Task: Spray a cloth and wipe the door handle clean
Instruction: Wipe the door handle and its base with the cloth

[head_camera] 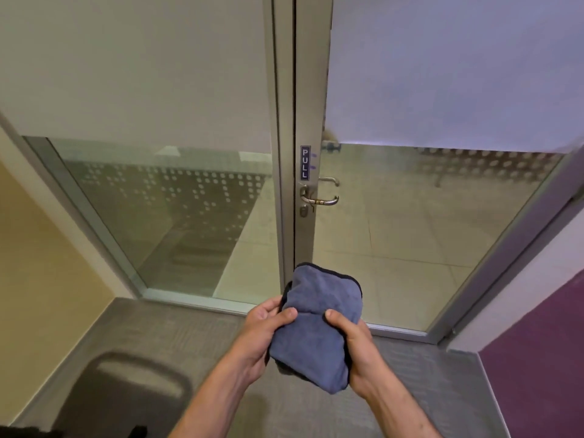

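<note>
Fingers of left hand (259,330) and right hand (354,346) clamped on folded blue cloth (316,324), below the door handle (322,200), well apart from it. PULL sign (304,162) just above handle.

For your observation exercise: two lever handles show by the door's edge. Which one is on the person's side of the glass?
The lower handle, shiny, mounted over the keyhole. The upper handle appears paler, seen through the glass.
</note>
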Demonstrator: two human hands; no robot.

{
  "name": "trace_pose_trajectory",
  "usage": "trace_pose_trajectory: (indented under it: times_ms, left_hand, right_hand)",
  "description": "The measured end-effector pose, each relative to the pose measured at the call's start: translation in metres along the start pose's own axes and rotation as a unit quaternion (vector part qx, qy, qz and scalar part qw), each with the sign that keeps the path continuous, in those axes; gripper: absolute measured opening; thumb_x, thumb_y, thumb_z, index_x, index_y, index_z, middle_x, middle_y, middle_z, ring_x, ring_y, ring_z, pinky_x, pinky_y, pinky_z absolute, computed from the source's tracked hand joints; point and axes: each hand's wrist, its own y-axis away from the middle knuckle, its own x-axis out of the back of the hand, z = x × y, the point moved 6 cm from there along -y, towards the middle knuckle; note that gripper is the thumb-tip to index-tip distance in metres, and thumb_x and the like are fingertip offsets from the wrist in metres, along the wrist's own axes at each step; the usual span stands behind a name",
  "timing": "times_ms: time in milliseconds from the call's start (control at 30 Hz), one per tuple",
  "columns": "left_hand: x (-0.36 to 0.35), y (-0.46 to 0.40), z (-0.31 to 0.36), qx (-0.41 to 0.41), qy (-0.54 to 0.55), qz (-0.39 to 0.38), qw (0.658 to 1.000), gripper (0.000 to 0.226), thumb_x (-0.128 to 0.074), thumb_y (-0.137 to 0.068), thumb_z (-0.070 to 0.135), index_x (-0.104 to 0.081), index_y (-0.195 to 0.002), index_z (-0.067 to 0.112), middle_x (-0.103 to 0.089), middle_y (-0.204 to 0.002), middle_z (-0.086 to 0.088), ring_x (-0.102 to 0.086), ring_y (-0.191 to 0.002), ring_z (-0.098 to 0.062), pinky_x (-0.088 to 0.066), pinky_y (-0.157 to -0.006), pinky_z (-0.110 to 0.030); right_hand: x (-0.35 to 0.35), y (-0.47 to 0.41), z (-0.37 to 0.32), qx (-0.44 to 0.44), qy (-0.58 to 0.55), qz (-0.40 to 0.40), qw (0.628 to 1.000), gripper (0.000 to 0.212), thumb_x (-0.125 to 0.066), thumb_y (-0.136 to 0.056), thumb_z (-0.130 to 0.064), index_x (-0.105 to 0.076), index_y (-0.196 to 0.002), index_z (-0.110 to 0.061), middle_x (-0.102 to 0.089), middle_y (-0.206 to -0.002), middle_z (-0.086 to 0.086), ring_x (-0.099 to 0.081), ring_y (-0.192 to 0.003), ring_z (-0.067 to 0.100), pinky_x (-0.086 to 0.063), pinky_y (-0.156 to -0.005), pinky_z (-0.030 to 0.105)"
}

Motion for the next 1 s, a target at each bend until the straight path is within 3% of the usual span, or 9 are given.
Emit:
trace_pose_trajectory:
  times_ms: [133, 267, 367, 500, 567, 700, 767, 833, 1000]
  left_hand:
    - [0.019, -0.054, 0.021, 0.018, 0.003, -0.001, 1.0, 0.059, -0.086, -0.074, 0.012, -0.067, -0.128, 0.002, -0.078, -0.122, -0.019, -0.077, -0.111, -0.031, -0.064, -0.086, -0.034]
    - [0.03, -0.106, 0.045, 0.031, -0.01, -0.01, 0.999, 0.057, -0.087, -0.075, 0.008, -0.067, -0.128, 0.003, -0.08, -0.117, -0.018, -0.078, -0.105, -0.027, -0.063, -0.089, -0.035]
    - [0.031, -0.142, 0.063, 0.032, -0.033, -0.017, 0.999, 0.053, -0.082, -0.072, 0.011, -0.069, -0.123, 0.007, -0.082, -0.111, -0.015, -0.08, -0.095, -0.021, -0.064, -0.079, -0.029]
    - [0.027, -0.191, 0.078, 0.027, -0.088, -0.011, 0.996, 0.038, -0.076, -0.088, -0.001, -0.07, -0.123, 0.014, -0.082, -0.103, -0.008, -0.077, -0.087, -0.014, -0.058, -0.078, -0.03]
    - [0.022, -0.215, 0.089, 0.007, -0.139, -0.014, 0.99, 0.036, -0.073, -0.09, -0.001, -0.072, -0.121, 0.017, -0.082, -0.098, 0.0, -0.077, -0.086, -0.009, -0.058, -0.071, -0.022]
    - [0.009, -0.26, 0.125, -0.066, -0.26, -0.038, 0.963, 0.038, -0.073, -0.092, 0.006, -0.07, -0.125, 0.024, -0.079, -0.112, 0.003, -0.077, -0.1, -0.008, -0.059, -0.089, -0.025]
    - [0.003, -0.279, 0.149, -0.113, -0.342, -0.049, 0.931, 0.041, -0.072, -0.093, 0.01, -0.068, -0.129, 0.031, -0.076, -0.124, 0.006, -0.072, -0.113, -0.002, -0.056, -0.104, -0.025]
    - [-0.005, -0.298, 0.177, -0.183, -0.447, -0.054, 0.874, 0.048, -0.071, -0.095, 0.015, -0.064, -0.14, 0.03, -0.072, -0.134, 0.011, -0.065, -0.124, 0.002, -0.05, -0.113, -0.025]
    - [-0.033, -0.338, 0.237, -0.323, -0.67, -0.111, 0.659, 0.057, -0.063, -0.103, 0.026, -0.047, -0.157, 0.027, -0.05, -0.161, 0.006, -0.038, -0.15, -0.002, -0.026, -0.123, -0.018]
  right_hand:
    - [-0.02, -0.046, -0.006, 0.003, -0.052, 0.029, 0.998, 0.05, -0.07, -0.087, -0.026, -0.065, -0.126, 0.003, -0.07, -0.121, 0.032, -0.068, -0.11, 0.05, -0.053, -0.099, 0.063]
    - [-0.035, -0.089, -0.01, -0.024, -0.114, 0.031, 0.993, 0.057, -0.068, -0.088, -0.032, -0.063, -0.131, 0.005, -0.065, -0.13, 0.032, -0.062, -0.122, 0.05, -0.041, -0.112, 0.063]
    - [-0.033, -0.122, -0.022, 0.006, -0.115, 0.078, 0.99, 0.054, -0.07, -0.084, -0.027, -0.065, -0.128, 0.004, -0.068, -0.126, 0.031, -0.065, -0.117, 0.049, -0.047, -0.107, 0.062]
    - [-0.021, -0.163, -0.051, 0.097, -0.07, 0.167, 0.979, 0.035, -0.071, -0.089, -0.017, -0.068, -0.12, 0.0, -0.077, -0.111, 0.023, -0.075, -0.1, 0.041, -0.062, -0.079, 0.046]
    - [-0.018, -0.181, -0.064, 0.119, -0.068, 0.181, 0.974, 0.03, -0.072, -0.089, -0.016, -0.07, -0.115, -0.001, -0.078, -0.11, 0.021, -0.075, -0.1, 0.04, -0.061, -0.081, 0.047]
    - [-0.013, -0.219, -0.09, 0.139, -0.075, 0.19, 0.969, 0.023, -0.072, -0.09, -0.015, -0.072, -0.112, -0.006, -0.079, -0.109, 0.017, -0.077, -0.097, 0.034, -0.062, -0.073, 0.04]
    - [-0.012, -0.237, -0.102, 0.149, -0.084, 0.195, 0.966, 0.026, -0.072, -0.091, -0.015, -0.071, -0.116, -0.008, -0.079, -0.11, 0.014, -0.077, -0.098, 0.032, -0.061, -0.072, 0.038]
    - [-0.012, -0.254, -0.113, 0.162, -0.091, 0.202, 0.962, 0.028, -0.071, -0.091, -0.014, -0.07, -0.119, -0.009, -0.08, -0.109, 0.012, -0.077, -0.098, 0.032, -0.062, -0.071, 0.037]
    - [-0.02, -0.293, -0.131, 0.185, -0.107, 0.239, 0.947, 0.024, -0.072, -0.091, -0.01, -0.07, -0.115, -0.005, -0.08, -0.106, 0.012, -0.077, -0.096, 0.03, -0.061, -0.079, 0.04]
